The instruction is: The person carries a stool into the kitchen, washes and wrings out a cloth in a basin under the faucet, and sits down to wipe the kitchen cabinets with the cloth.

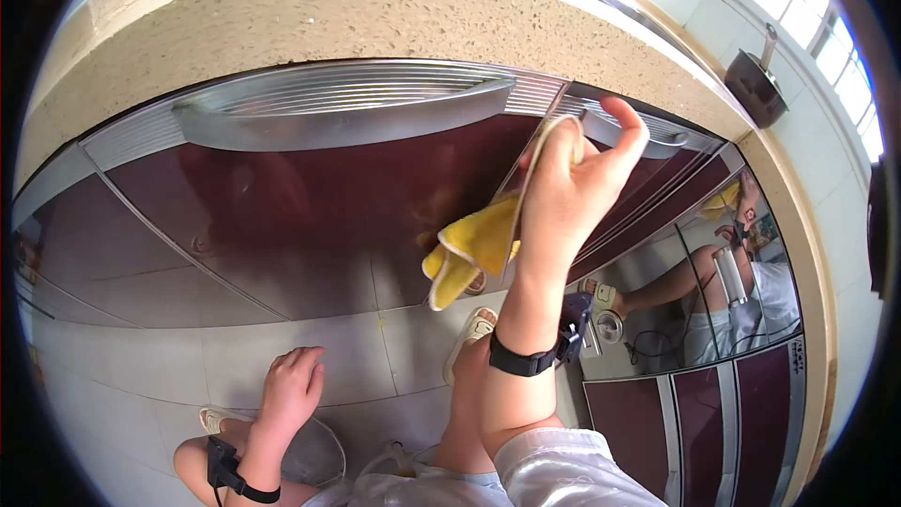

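Observation:
In the head view, my right hand [577,178] is raised against the upper right of the dark red cabinet front [366,197]. A yellow cloth [481,242] with a pale edge is pinched in it and hangs down to the left, close to the glossy panel. One finger sticks out toward the small metal handle [633,136] at the right. My left hand [294,385] is low on the left, over the floor by my knee. It holds nothing, and its fingers are loosely stretched out.
Above the cabinet runs a speckled beige countertop [282,19], with a long metal handle [347,117] below it. A dark pot [755,89] stands at the right corner. A mirror-like appliance door [732,272] is on the right. Grey tiles [422,347] cover the floor.

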`<state>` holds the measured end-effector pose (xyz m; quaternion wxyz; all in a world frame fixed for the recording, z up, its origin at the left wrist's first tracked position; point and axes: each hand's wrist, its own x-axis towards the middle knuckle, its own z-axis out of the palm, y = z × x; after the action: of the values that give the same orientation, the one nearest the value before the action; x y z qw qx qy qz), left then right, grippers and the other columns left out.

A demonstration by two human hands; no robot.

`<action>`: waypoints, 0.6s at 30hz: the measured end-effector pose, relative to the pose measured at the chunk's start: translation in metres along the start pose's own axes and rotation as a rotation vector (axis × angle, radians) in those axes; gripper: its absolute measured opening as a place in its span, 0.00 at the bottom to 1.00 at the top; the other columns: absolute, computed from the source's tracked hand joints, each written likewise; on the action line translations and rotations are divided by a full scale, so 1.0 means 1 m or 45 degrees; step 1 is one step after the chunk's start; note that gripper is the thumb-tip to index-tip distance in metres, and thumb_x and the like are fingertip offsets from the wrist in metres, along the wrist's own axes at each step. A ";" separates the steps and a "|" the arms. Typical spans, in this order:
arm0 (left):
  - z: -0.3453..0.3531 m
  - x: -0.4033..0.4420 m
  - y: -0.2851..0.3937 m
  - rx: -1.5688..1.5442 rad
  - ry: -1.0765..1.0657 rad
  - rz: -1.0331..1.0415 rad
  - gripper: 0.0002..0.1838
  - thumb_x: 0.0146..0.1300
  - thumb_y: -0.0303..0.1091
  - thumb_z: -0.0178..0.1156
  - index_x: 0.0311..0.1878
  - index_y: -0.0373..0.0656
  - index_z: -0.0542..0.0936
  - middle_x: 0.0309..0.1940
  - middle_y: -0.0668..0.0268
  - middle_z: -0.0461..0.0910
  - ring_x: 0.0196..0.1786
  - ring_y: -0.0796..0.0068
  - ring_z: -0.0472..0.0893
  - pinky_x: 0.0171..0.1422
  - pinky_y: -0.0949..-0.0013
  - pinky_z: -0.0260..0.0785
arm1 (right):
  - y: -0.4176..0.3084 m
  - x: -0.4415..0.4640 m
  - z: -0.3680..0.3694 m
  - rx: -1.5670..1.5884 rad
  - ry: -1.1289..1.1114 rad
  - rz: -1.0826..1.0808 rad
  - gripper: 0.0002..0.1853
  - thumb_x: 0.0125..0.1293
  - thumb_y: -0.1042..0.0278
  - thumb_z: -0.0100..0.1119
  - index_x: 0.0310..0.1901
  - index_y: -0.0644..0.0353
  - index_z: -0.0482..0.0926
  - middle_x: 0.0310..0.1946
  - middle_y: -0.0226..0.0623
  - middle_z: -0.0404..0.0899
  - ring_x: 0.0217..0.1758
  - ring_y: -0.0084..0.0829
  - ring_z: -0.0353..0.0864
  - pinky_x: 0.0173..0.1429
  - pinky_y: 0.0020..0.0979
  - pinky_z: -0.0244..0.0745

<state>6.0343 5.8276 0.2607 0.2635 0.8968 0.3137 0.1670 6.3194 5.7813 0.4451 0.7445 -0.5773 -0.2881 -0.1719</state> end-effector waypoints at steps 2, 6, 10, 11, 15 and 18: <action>0.000 0.000 -0.002 0.008 0.023 0.012 0.11 0.59 0.27 0.55 0.45 0.37 0.77 0.40 0.54 0.80 0.42 0.51 0.79 0.51 0.55 0.70 | 0.005 0.006 -0.018 -0.324 -0.013 -0.071 0.07 0.68 0.74 0.49 0.46 0.64 0.68 0.16 0.37 0.73 0.19 0.25 0.73 0.27 0.30 0.67; 0.001 -0.001 -0.004 0.015 0.003 0.036 0.11 0.59 0.27 0.55 0.45 0.37 0.77 0.39 0.54 0.80 0.42 0.51 0.79 0.51 0.56 0.70 | -0.004 0.008 -0.041 -0.255 -0.250 -0.078 0.08 0.69 0.72 0.50 0.33 0.66 0.73 0.23 0.44 0.76 0.19 0.34 0.72 0.26 0.32 0.64; 0.000 0.000 -0.001 0.045 0.000 0.030 0.11 0.59 0.27 0.55 0.45 0.37 0.77 0.39 0.54 0.80 0.42 0.52 0.79 0.51 0.56 0.70 | -0.010 0.024 -0.067 -0.746 -0.549 0.033 0.14 0.67 0.66 0.54 0.26 0.66 0.72 0.17 0.36 0.70 0.19 0.24 0.61 0.26 0.29 0.60; 0.001 0.000 -0.001 0.042 -0.001 0.028 0.11 0.59 0.27 0.55 0.45 0.37 0.77 0.39 0.54 0.80 0.42 0.52 0.79 0.51 0.56 0.70 | -0.005 0.026 -0.071 -0.455 -0.611 0.220 0.13 0.67 0.66 0.54 0.27 0.66 0.73 0.18 0.32 0.72 0.20 0.21 0.63 0.27 0.27 0.61; 0.004 0.000 -0.001 0.044 0.004 0.059 0.11 0.58 0.27 0.55 0.45 0.37 0.77 0.39 0.53 0.80 0.41 0.52 0.79 0.51 0.56 0.70 | 0.017 0.032 -0.080 0.591 -0.575 0.668 0.09 0.66 0.68 0.54 0.36 0.66 0.79 0.29 0.30 0.80 0.30 0.19 0.77 0.37 0.22 0.72; 0.005 0.001 -0.002 0.050 -0.001 0.048 0.11 0.58 0.27 0.55 0.45 0.37 0.77 0.39 0.53 0.80 0.41 0.52 0.79 0.52 0.56 0.71 | 0.024 0.032 -0.080 1.007 -0.266 0.767 0.09 0.68 0.68 0.52 0.43 0.65 0.77 0.36 0.34 0.81 0.39 0.27 0.81 0.47 0.29 0.76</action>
<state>6.0368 5.8275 0.2554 0.2427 0.9075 0.3001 0.1655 6.3768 5.7135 0.4339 0.8899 -0.3227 -0.2246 0.2314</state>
